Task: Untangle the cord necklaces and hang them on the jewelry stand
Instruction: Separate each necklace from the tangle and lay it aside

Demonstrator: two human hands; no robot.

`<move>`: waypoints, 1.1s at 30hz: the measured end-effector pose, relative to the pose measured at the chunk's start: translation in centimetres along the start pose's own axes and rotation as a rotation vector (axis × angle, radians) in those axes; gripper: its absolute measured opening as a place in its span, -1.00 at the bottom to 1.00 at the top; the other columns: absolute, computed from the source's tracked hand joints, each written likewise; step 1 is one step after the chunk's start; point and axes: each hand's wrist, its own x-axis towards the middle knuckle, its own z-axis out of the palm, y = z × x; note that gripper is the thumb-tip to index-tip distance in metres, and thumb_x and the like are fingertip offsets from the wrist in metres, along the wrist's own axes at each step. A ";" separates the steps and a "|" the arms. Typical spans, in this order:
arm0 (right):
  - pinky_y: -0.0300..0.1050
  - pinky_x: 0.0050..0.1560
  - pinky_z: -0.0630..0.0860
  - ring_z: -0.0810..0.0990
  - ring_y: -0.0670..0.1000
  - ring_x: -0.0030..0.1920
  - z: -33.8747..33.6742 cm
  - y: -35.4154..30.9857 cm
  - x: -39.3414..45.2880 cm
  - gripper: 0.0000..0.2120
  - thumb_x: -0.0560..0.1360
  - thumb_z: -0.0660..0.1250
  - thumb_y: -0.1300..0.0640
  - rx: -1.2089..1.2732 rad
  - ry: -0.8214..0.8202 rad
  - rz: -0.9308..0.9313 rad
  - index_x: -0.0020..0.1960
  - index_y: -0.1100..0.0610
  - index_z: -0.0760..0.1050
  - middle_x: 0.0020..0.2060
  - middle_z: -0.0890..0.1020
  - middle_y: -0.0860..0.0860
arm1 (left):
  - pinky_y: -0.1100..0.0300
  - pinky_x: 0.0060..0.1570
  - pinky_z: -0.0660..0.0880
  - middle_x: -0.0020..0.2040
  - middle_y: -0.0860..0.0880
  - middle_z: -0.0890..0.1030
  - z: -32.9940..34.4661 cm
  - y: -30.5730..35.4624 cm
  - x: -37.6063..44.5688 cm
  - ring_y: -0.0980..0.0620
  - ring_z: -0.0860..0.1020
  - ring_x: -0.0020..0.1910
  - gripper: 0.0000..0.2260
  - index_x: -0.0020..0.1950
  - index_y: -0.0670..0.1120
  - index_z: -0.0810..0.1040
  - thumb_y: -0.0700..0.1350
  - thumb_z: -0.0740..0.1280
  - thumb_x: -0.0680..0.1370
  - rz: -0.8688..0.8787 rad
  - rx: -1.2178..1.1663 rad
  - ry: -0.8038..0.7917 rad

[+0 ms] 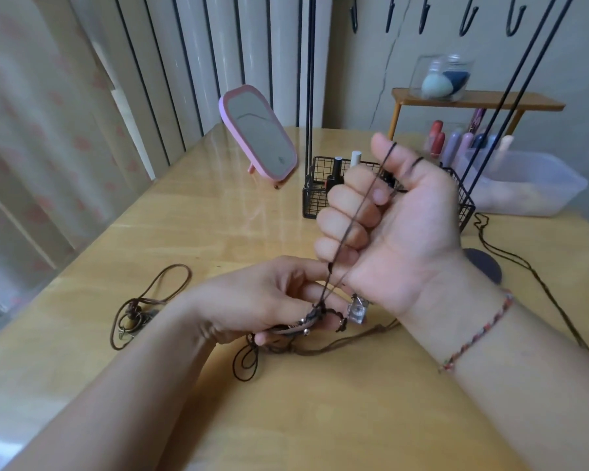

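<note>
My left hand (269, 300) pinches a knot of tangled cord necklaces (306, 326) low over the table. From it a dark cord (354, 219) runs taut up to my right hand (388, 215), which is raised palm-up with fingers curled and the cord looped round the thumb. A clear square pendant (357, 311) hangs under the tangle. A separate brown cord necklace (140, 311) with beads lies on the table to the left. The jewelry stand's black hooks (470, 18) show at the top, its round base (483, 266) behind my right wrist, with cords hanging down from it.
A wooden table (218, 232) carries a pink mirror (257, 134), a black wire basket (323, 192) with bottles, a clear plastic tub (531, 185) and a small wooden shelf (476, 100) holding a jar of sponges. Another cord (524, 266) trails along the right edge.
</note>
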 end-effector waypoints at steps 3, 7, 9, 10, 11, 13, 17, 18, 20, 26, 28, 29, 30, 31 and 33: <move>-0.17 -0.43 -0.07 -0.04 -0.02 -0.50 -0.1 0.4 0.0 -0.60 0.44 0.15 -0.08 -0.004 -0.043 -0.022 -0.45 0.01 0.05 -0.51 0.00 -0.05 | 0.41 -0.66 0.22 -0.20 0.11 0.68 0.2 0.2 0.0 0.30 0.45 -0.58 -0.56 0.03 -0.09 0.50 -0.60 0.09 0.53 -0.004 0.072 -0.056; -0.19 -0.43 -0.05 -0.03 -0.03 -0.49 -0.3 0.4 0.0 -0.62 0.49 0.09 -0.13 0.010 -0.033 0.001 -0.38 0.01 0.06 -0.48 0.00 -0.06 | 0.40 -0.66 0.25 -0.29 0.11 0.66 -0.2 0.1 0.0 0.26 0.36 -0.62 -0.72 -0.01 -0.15 0.52 -0.52 0.25 0.50 0.048 0.094 -0.020; -0.18 -0.40 -0.08 -0.03 -0.04 -0.48 -0.3 0.3 0.0 -0.55 0.54 0.06 -0.21 -0.131 -0.022 0.079 -0.41 0.04 0.16 -0.48 0.04 -0.05 | 0.37 -0.63 0.30 -0.27 0.09 0.66 -0.3 0.1 -0.1 0.22 0.37 -0.60 -0.77 -0.02 -0.15 0.55 -0.43 0.28 0.43 0.056 0.127 0.027; -0.15 -0.38 -0.10 -0.03 -0.04 -0.46 -0.5 0.3 0.0 -0.51 0.54 0.07 -0.26 -0.277 -0.028 0.123 -0.41 0.06 0.22 -0.48 0.06 -0.05 | 0.35 -0.62 0.32 -0.28 0.10 0.66 -0.2 0.3 -0.2 0.20 0.38 -0.58 -0.74 -0.01 -0.11 0.56 -0.38 0.26 0.39 0.025 0.171 0.029; -0.11 -0.36 -0.10 -0.02 -0.04 -0.45 -0.8 0.2 0.0 -0.46 0.52 0.08 -0.32 -0.484 -0.034 0.143 -0.41 0.08 0.27 -0.48 0.08 -0.04 | 0.34 -0.60 0.33 -0.26 0.10 0.67 -0.1 0.3 -0.2 0.19 0.40 -0.55 -0.67 0.05 -0.05 0.56 -0.34 0.26 0.36 -0.020 0.227 0.015; -0.06 -0.33 -0.04 0.03 0.00 -0.44 -1.5 -0.2 -0.1 -0.37 0.47 0.04 -0.47 -0.947 -0.052 0.103 -0.35 0.08 0.37 -0.49 0.15 -0.05 | 0.31 -0.58 0.35 -0.14 0.05 0.69 0.0 0.3 -0.2 0.16 0.46 -0.50 -0.44 0.32 0.04 0.46 -0.30 0.28 0.34 -0.093 0.312 -0.045; -0.09 -0.39 -0.03 0.04 -0.02 -0.47 -2.7 -1.3 -0.5 -0.24 0.37 -0.08 -0.59 -0.964 -0.096 0.040 -0.33 0.11 0.39 -0.53 0.14 -0.05 | 0.31 -0.61 0.34 -0.18 -0.08 0.71 0.0 0.2 0.0 -0.14 0.50 -0.46 -0.37 0.51 -0.07 0.30 -0.31 0.15 0.42 -0.117 0.284 -0.065; -0.09 -0.40 -0.07 0.00 -0.04 -0.48 -2.8 -1.5 -0.7 -0.25 0.41 -0.10 -0.56 -0.816 -0.094 0.026 -0.36 0.12 0.36 -0.53 0.10 -0.04 | 0.31 -0.63 0.29 -0.29 -0.06 0.70 -0.1 0.1 0.1 -0.20 0.49 -0.46 -0.48 0.45 -0.12 0.36 -0.29 0.10 0.47 -0.120 0.239 -0.029; -0.09 -0.41 -0.09 -0.08 -0.06 -0.48 -3.0 -1.9 -1.1 -0.24 0.47 -0.16 -0.51 -0.548 -0.093 0.002 -0.40 0.13 0.31 -0.53 0.02 0.00 | 0.33 -0.65 0.23 -0.38 -0.07 0.67 -0.1 0.0 0.4 -0.08 0.41 -0.59 -0.65 0.26 -0.16 0.52 -0.28 0.03 0.61 -0.129 0.195 0.088; -0.10 -0.42 -0.08 -0.07 -0.05 -0.50 -3.4 -0.1 -1.7 -0.25 0.43 -0.19 -0.51 -0.291 -0.065 -0.076 -0.44 0.12 0.29 -0.53 0.00 -0.01 | 0.27 -0.58 0.37 -0.32 -0.07 0.70 0.9 -0.2 1.1 -0.06 0.41 -0.53 -0.90 0.03 -0.06 0.60 -0.14 0.43 0.53 -0.174 0.363 0.278; -0.11 -0.42 -0.06 -0.07 -0.04 -0.51 -3.4 0.3 -1.6 -0.25 0.42 -0.19 -0.51 -0.266 -0.071 -0.069 -0.43 0.12 0.29 -0.52 -0.01 -0.01 | 0.24 -0.56 0.40 -0.31 -0.05 0.70 1.0 -0.2 1.2 -0.05 0.43 -0.48 -0.76 0.09 -0.04 0.60 -0.11 0.52 0.45 -0.155 0.350 0.292; -0.12 -0.43 -0.04 -0.05 -0.04 -0.52 -3.4 0.5 -1.5 -0.25 0.42 -0.18 -0.51 -0.245 -0.068 -0.062 -0.42 0.12 0.30 -0.51 -0.01 -0.01 | 0.24 -0.56 0.40 -0.33 -0.04 0.69 1.1 -0.2 1.2 -0.04 0.43 -0.48 -0.71 0.10 -0.04 0.59 -0.12 0.55 0.43 -0.133 0.347 0.298; -0.14 -0.43 -0.02 -0.03 -0.05 -0.53 -3.5 0.6 -1.3 -0.25 0.42 -0.18 -0.52 -0.219 -0.059 -0.052 -0.41 0.12 0.31 -0.51 -0.01 -0.01 | 0.24 -0.56 0.39 -0.36 -0.03 0.67 1.1 -0.2 1.2 -0.03 0.42 -0.48 -0.68 0.12 -0.03 0.58 -0.14 0.56 0.41 -0.107 0.344 0.298; -0.16 -0.43 -0.01 -0.01 -0.06 -0.53 -3.7 0.7 -1.1 -0.25 0.42 -0.17 -0.53 -0.189 -0.047 -0.038 -0.40 0.11 0.32 -0.50 0.00 -0.02 | 0.25 -0.56 0.38 -0.40 -0.01 0.65 1.1 -0.2 1.3 -0.03 0.41 -0.49 -0.66 0.13 -0.04 0.58 -0.17 0.57 0.41 -0.080 0.331 0.304; -0.17 -0.41 -0.03 -0.02 -0.06 -0.51 -3.9 0.8 -0.7 -0.24 0.41 -0.17 -0.55 -0.134 -0.029 0.010 -0.38 0.11 0.35 -0.49 0.00 -0.04 | 0.24 -0.55 0.37 -0.46 0.00 0.61 1.2 -0.2 1.4 -0.04 0.39 -0.50 -0.62 0.14 -0.04 0.56 -0.20 0.58 0.39 -0.032 0.304 0.310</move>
